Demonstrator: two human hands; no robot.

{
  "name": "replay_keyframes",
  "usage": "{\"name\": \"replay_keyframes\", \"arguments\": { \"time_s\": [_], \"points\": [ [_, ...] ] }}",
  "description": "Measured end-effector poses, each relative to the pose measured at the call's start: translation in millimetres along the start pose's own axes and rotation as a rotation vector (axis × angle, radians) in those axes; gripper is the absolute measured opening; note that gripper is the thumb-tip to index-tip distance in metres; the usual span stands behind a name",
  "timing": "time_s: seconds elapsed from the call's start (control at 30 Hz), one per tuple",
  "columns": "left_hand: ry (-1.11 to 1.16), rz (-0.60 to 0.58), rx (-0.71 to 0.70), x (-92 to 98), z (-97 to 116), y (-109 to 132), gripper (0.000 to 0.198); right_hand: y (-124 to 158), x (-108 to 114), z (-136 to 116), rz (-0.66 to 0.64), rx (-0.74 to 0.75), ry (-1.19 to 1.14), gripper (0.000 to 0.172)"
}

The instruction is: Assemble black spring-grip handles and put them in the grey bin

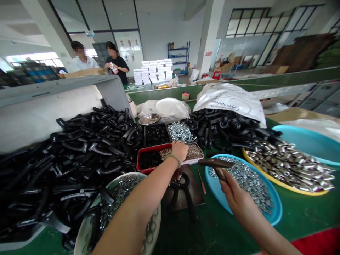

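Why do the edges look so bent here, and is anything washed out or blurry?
Head view: the wide lens bows the pillar and far table edge; the window is blown out white; the right hand and hammer are sharp under even light.

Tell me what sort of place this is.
Most likely a factory assembly hall. A green workbench carries heaps of black plastic handles, a pile of bolts and a blue bowl of washers. The right hand holds a hammer, and stacked white boxes stand at the back.
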State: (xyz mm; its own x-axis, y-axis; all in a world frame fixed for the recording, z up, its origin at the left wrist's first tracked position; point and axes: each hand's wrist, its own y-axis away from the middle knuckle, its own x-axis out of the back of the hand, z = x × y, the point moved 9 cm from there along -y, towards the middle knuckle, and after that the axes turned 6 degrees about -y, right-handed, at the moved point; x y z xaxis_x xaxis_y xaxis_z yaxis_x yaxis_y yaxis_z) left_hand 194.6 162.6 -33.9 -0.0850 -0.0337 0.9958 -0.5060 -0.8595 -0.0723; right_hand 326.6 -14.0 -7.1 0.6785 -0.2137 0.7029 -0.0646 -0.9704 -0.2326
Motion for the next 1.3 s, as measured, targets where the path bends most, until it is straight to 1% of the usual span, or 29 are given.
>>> {"name": "replay_keyframes", "arguments": {
  "time_s": [0.1, 0.2, 0.3, 0.37, 0.43, 0.5, 0.53, 0.6, 0.67, 0.73, 0.77, 0.87, 0.93, 1.07, 1.17, 1.23, 1.3],
  "points": [
    [0.032, 0.018, 0.027, -4.8, -7.5, -1.0, 0.018, 3.6, -5.7, 10.1, -0.013, -0.028, -0.015, 0.045],
    [0.096, 0.043, 0.065, -5.6, -12.8, -5.1, 0.023, 4.9, -12.2, 12.9, -0.033, -0.035, -0.038, 0.045],
    [0.202, 0.085, 0.089, 4.5, -14.2, -5.5, 0.023, 7.9, -17.1, 13.2, -0.051, -0.030, -0.069, 0.045],
    [0.274, 0.121, 0.091, 16.5, -13.9, 4.3, 0.022, 11.8, -18.5, 14.8, -0.054, -0.028, -0.083, 0.045],
    [0.386, 0.158, 0.089, 27.4, -13.7, 26.6, 0.021, 16.5, -18.8, 17.8, -0.054, -0.037, -0.087, 0.044],
    [0.611, 0.162, 0.113, 27.7, -16.1, 60.0, 0.019, 20.7, -18.8, 21.7, -0.053, -0.060, -0.085, 0.044],
    [0.763, 0.139, 0.141, 21.7, -17.9, 78.7, 0.018, 22.4, -19.0, 23.3, -0.053, -0.073, -0.084, 0.044],
    [1.023, 0.072, 0.220, 1.5, -20.5, 115.4, 0.014, 24.3, -19.8, 24.3, -0.048, -0.087, -0.086, 0.044],
    [1.138, 0.034, 0.298, -18.7, -22.6, 144.8, 0.014, 24.9, -22.2, 21.6, -0.045, -0.079, -0.097, 0.043],
    [1.080, 0.044, 0.334, -30.0, -24.0, 162.0, 0.015, 25.1, -26.7, 16.7, -0.056, -0.059, -0.119, 0.042],
    [1.005, 0.066, 0.322, -30.7, -23.4, 165.9, 0.016, 25.4, -29.1, 13.9, -0.063, -0.048, -0.131, 0.041],
    [0.779, 0.168, 0.214, -20.7, -15.2, 166.7, 0.016, 27.6, -33.6, 6.9, -0.077, -0.024, -0.152, 0.039],
    [0.689, 0.196, 0.165, -15.9, -9.1, 164.8, 0.017, 29.3, -34.4, 3.8, -0.081, -0.008, -0.156, 0.038],
    [0.474, 0.157, 0.089, -15.3, 2.8, 162.2, 0.022, 30.9, -34.1, 3.9, -0.087, -0.002, -0.159, 0.038],
    [0.305, 0.110, 0.049, -20.3, 8.6, 162.6, 0.027, 31.0, -33.8, 7.2, -0.089, -0.017, -0.152, 0.038],
    [0.242, 0.072, 0.013, -25.3, 12.3, 163.6, 0.028, 31.5, -33.5, 8.6, -0.090, -0.025, -0.148, 0.038],
    [0.243, 0.042, -0.025, -29.3, 15.7, 165.5, 0.026, 32.7, -33.4, 8.4, -0.092, -0.028, -0.146, 0.038]
  ]
}}
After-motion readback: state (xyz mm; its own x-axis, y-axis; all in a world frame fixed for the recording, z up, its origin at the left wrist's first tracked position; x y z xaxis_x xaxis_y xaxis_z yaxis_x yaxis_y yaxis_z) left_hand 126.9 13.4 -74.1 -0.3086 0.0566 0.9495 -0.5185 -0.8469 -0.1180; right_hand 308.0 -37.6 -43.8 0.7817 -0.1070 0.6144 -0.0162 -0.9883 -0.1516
